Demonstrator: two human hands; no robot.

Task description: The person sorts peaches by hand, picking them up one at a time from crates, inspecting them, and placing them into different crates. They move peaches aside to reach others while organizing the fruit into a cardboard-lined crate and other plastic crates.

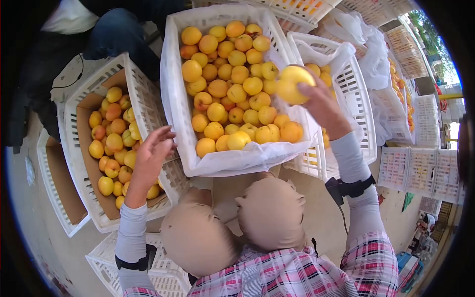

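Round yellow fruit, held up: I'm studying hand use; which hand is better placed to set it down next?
Probably the right hand, which holds the fruit at the right edge of the central white plastic crate; the left hand, opposite, looks empty.

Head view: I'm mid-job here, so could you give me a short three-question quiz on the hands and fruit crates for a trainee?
1. Multiple choice: what does the right hand hold? A) a metal knife; B) round yellow fruit; C) a blue cloth.
2. Fill in: the ____ hand is nearer the fruit-holding, white slotted plastic crate lined with brown cardboard.
3. True or false: thin white sheeting lines the large white plastic crate in the centre.

Key: 1: B. 2: left hand. 3: true.
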